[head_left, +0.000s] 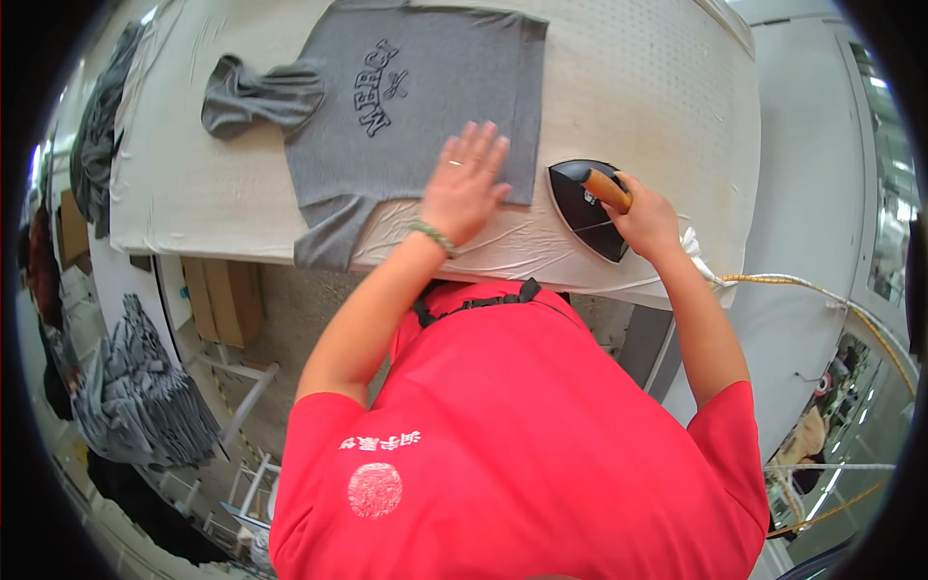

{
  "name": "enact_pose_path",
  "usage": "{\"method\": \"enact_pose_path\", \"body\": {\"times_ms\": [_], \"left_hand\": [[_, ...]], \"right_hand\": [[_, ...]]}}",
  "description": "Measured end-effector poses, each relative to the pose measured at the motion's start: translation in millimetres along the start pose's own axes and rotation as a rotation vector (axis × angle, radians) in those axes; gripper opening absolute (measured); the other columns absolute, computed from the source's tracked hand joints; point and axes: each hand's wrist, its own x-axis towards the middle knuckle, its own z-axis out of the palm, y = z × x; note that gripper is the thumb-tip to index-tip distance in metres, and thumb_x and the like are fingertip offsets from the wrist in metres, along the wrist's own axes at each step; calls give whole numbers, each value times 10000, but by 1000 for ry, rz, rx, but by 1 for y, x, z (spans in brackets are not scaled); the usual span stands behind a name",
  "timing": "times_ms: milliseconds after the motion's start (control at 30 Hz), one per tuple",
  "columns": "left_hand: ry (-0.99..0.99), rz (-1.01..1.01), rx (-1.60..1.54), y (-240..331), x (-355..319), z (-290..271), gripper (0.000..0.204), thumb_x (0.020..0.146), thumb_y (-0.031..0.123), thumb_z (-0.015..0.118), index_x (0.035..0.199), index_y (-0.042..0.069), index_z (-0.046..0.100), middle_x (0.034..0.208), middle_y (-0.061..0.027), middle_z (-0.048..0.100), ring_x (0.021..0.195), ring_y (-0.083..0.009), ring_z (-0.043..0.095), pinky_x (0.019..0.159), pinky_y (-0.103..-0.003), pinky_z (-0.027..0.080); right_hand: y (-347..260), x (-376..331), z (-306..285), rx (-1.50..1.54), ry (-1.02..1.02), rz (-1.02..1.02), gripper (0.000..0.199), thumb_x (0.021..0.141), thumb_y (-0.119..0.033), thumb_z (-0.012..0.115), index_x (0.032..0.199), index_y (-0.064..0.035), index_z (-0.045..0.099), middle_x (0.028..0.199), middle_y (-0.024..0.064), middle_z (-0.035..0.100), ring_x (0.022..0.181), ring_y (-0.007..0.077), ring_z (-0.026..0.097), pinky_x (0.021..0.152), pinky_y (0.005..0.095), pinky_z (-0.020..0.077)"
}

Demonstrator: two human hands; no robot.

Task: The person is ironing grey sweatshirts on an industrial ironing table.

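Note:
A grey hoodie [454, 87] with dark lettering on its chest lies spread on a cloth-covered ironing table [648, 87], its hood [253, 97] toward the left. One sleeve hangs over the near edge. My left hand [466, 184] rests flat on the hoodie's near part by the hem, fingers stretched out, a ring and a braided bracelet on it. To the right of the hem, my right hand [643, 215] is wrapped round the wooden handle of a black iron [583, 215]. The iron sits on the table cover, apart from the hoodie.
White and yellow hoses [802, 282] run from near the iron off to the right. A stack of folded grey garments [145, 396] stands at lower left, with more dark garments [101, 126] hanging beyond the table's left end. A cardboard box [224, 300] is below the table.

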Motion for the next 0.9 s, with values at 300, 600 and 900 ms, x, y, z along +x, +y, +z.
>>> {"method": "enact_pose_path", "body": {"times_ms": [300,600,900], "left_hand": [[-253,210,-72,-30,30,1,699,1037,393,585,1604,30,399,1705,-173,329,1596,-371,256,1299,-514,210],[-227,475,19,-123,218,19,721,1057,461,553,1624,52,376,1716,-136,321,1612,-320,225,1321,-458,192],[-295,673,-51,-162,295,32,597,1062,438,559,1560,112,510,1696,-57,382,1591,-267,289,1315,-458,226]], "right_hand": [[-14,19,-28,553,-356,386,717,882,-426,801,1437,-30,581,1040,277,747,972,425,732,828,494,585],[-131,13,6,66,-167,19,735,745,-271,867,1391,-34,607,814,155,741,716,350,745,656,449,592],[-129,68,-1,77,-3,-63,686,686,-160,832,1333,-45,633,740,116,710,662,314,726,601,422,572]]}}
